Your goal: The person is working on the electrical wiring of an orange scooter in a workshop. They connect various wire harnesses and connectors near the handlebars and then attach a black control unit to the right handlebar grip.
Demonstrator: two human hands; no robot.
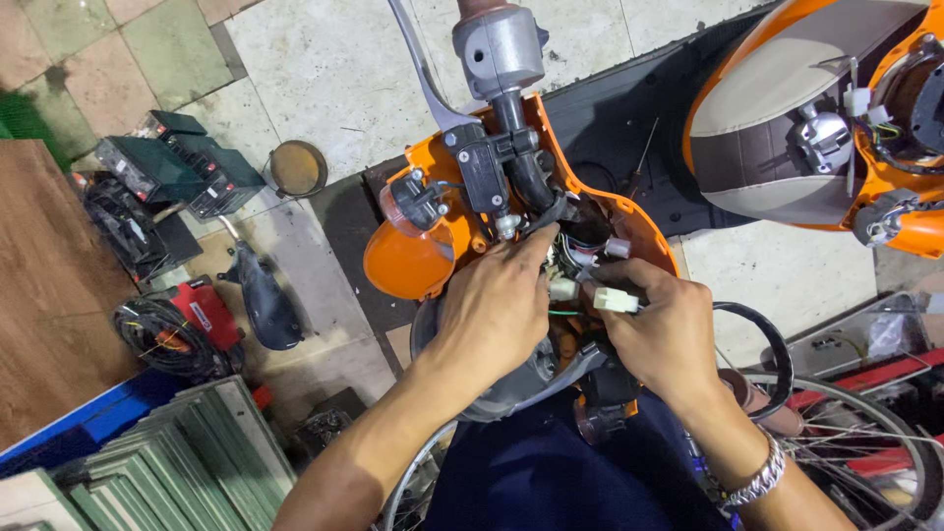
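Observation:
An orange scooter handlebar housing [418, 258] lies open below me, with a bundle of coloured wires [578, 254] showing inside. My left hand [497, 305] reaches into the opening, fingertips among the wires beside a small white plug [561, 288]. My right hand [664, 324] pinches a white rectangular connector [616, 299] just right of it. A metal bracelet [755, 479] sits on my right wrist. Above the housing stand the black brake lever mount [484, 172] and the grey handlebar grip end [499, 47].
The scooter's orange and grey body [787, 108] lies at the upper right on a black mat [610, 118]. Black boxes [177, 162], a cable coil [162, 334] and a black plastic cover [264, 295] litter the tiled floor left. A spoked wheel [846, 433] sits lower right.

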